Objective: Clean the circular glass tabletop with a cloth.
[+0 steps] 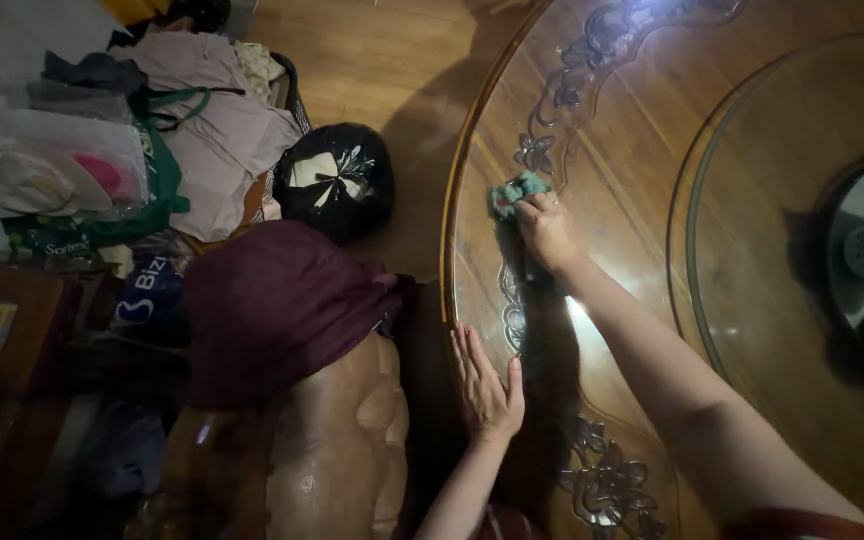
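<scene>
A round wooden surface (642, 230) under glass fills the right side, its top carved or etched with floral scrollwork and catching a bright glare; a raised round glass turntable (752, 250) sits further in. The floor beyond is warm wood. The curved rim runs down the middle of the view, and close against it stands a brown leather chair (342, 450) with a maroon cloth (272, 305) draped over its back, leaving little room on that side. Behind it lie a black bag (337, 180) and a heap of clothes and bags (142, 130). The right hand (549, 232) has its fingers clenched on a teal rag (514, 192), pressed to the glass near the rim. The left hand (484, 385) lies flat at the rim, fingers spread, holding nothing.
</scene>
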